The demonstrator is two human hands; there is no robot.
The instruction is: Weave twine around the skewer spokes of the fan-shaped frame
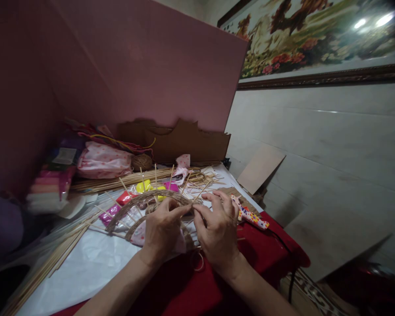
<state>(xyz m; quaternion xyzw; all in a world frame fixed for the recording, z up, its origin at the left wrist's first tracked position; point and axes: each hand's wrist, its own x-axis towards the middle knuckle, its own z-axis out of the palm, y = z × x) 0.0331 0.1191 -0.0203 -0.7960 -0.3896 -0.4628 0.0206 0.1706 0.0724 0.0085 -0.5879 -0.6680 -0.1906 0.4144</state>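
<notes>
A fan-shaped frame of thin sticks with bands of brown twine (pixel 131 202) woven across them stands in front of me, its stick ends pointing outward. My left hand (pixel 163 226) is closed at the right part of the outer band, thumb and forefinger pinching it. My right hand (pixel 217 228) meets it there, thumb and forefinger pinched at the same band beside a slanting stick, the other fingers curled loosely. The fingertips nearly touch, and what lies exactly between them is too small to make out. Pink patterned cloth (pixel 138 235) shows at the frame's lower part, partly behind my left hand.
Packets of coloured clay (pixel 110 215) lie behind the frame. Long sticks (pixel 98 181), a twine ball (pixel 141 162) and torn cardboard (pixel 184 140) are further back. A flower-patterned object (pixel 255 218) with a black cord lies right, on the red cloth (pixel 270 245). White paper (pixel 92 254) covers the left side.
</notes>
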